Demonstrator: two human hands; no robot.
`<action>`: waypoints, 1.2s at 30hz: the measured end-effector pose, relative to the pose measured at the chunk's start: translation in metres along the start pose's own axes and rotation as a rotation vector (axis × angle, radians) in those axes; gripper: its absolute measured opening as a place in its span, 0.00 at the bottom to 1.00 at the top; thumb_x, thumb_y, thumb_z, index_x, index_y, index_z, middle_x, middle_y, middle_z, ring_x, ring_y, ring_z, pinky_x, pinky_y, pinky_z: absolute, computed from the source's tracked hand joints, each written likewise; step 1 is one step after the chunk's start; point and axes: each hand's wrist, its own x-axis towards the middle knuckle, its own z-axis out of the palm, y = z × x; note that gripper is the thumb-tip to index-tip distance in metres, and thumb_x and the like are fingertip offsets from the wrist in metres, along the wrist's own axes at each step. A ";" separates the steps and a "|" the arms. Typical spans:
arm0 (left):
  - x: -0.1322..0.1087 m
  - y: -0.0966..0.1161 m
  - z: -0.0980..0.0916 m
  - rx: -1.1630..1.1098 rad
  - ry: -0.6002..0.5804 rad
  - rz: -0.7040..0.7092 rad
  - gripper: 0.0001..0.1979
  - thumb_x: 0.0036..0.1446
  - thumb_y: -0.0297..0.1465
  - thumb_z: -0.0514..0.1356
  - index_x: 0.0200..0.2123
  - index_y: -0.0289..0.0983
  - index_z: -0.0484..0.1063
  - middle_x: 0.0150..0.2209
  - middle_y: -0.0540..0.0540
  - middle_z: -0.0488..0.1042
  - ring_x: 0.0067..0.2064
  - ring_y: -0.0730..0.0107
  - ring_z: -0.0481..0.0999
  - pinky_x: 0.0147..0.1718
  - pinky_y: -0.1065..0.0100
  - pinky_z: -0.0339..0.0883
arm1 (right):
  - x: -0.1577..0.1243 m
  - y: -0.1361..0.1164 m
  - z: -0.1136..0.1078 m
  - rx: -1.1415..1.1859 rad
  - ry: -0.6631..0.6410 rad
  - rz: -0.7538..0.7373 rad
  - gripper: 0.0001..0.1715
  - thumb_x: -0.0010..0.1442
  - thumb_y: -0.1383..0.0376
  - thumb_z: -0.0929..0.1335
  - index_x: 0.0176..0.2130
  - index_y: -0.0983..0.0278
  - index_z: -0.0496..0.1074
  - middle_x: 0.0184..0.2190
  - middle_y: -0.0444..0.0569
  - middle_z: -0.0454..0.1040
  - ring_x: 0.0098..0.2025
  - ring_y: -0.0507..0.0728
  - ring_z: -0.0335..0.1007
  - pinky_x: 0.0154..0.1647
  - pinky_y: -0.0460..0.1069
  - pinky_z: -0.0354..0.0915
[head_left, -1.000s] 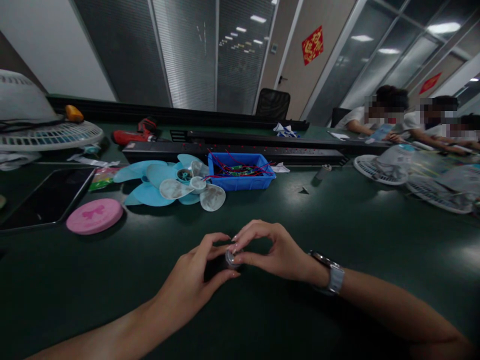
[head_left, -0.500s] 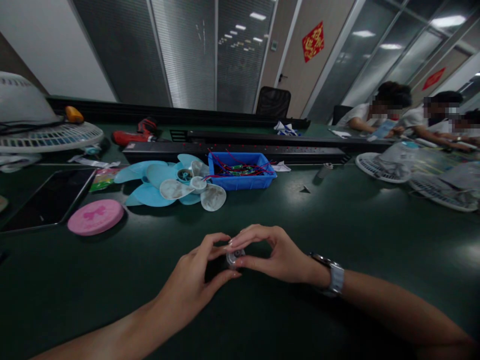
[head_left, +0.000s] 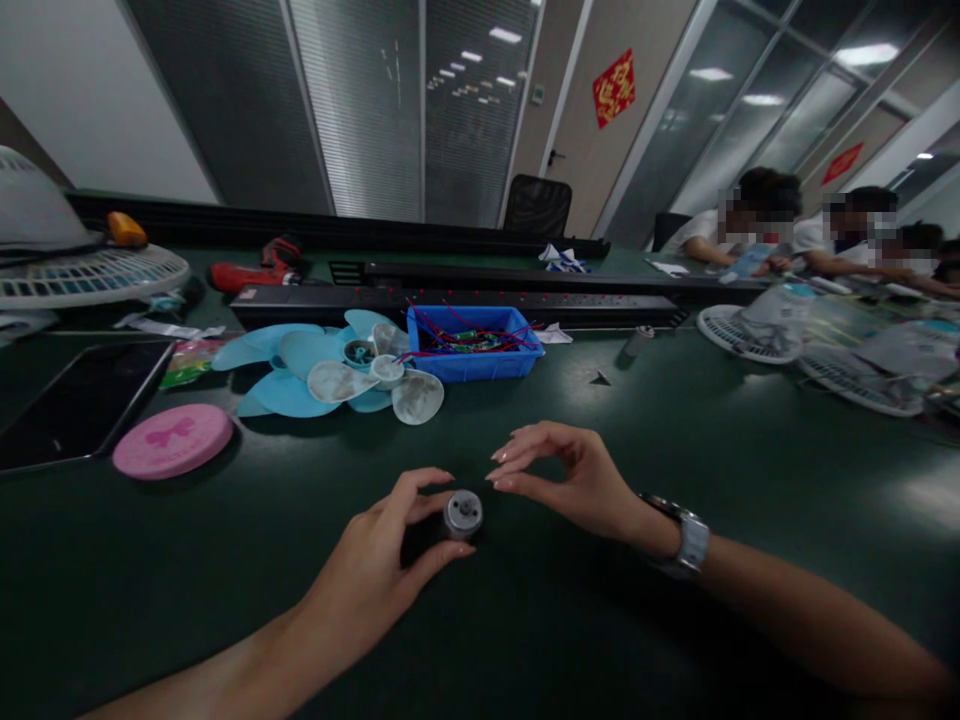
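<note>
A small round electric motor (head_left: 463,514), metal with a shaft nub on its top face, stands upright near the middle of the table. My left hand (head_left: 401,540) curves around its left side, the thumb in front and the fingers behind, in a loose grip. To the motor's right and a little above it is my right hand (head_left: 562,480), with a watch on the wrist. Its fingers are bent and parted from the thumb, and nothing shows between them.
Beyond my hands lie blue and grey fan blades (head_left: 307,365) and a blue bin (head_left: 480,365) of wired circuit boards. A pink round case (head_left: 174,441) and a tablet (head_left: 82,400) are left. Another cylindrical part (head_left: 640,339), fan housings (head_left: 765,325) and people are right.
My right hand has come off the motor's top and moved right and up, uncovering the top face. My left hand stays around the motor. The whole view has shifted slightly.
</note>
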 end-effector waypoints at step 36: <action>0.004 0.006 -0.004 -0.120 0.002 -0.071 0.22 0.53 0.35 0.65 0.50 0.44 0.62 0.45 0.49 0.80 0.49 0.60 0.78 0.48 0.59 0.73 | -0.027 0.049 -0.045 -0.425 -0.144 0.011 0.10 0.55 0.61 0.74 0.40 0.55 0.79 0.47 0.47 0.77 0.55 0.60 0.67 0.56 0.62 0.64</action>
